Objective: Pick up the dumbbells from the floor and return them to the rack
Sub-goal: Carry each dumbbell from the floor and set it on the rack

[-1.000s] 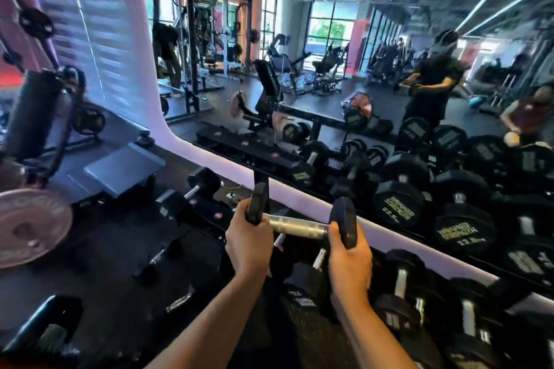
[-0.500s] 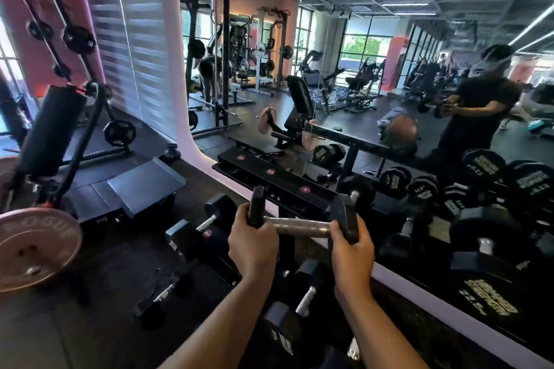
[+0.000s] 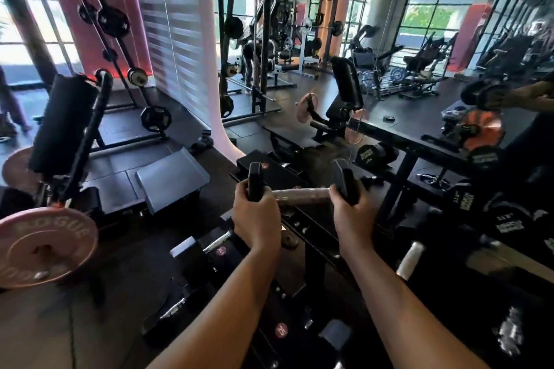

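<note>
I hold a black dumbbell [image 3: 301, 195] with a silver handle level in front of me, one hand on each end. My left hand [image 3: 256, 219] grips the left head and my right hand [image 3: 352, 217] grips the right head. The dumbbell hangs above the black dumbbell rack [image 3: 299, 229], whose tiers carry round red weight labels. Several other black dumbbells sit on the rack below and to the right, one with a pale handle [image 3: 409, 260]. A mirror behind the rack repeats the dumbbells and my arms.
A pink weight plate [image 3: 45, 244] on a machine stands at the left, beside a black padded bench [image 3: 64, 123]. A grey angled platform [image 3: 172, 178] sits on the dark floor. Power racks [image 3: 257, 39] stand further back.
The view has swung left along the rack, so the loaded right end has slid out of sight. Both hands still hold the dumbbell by its heads, now over the rack's left part.
</note>
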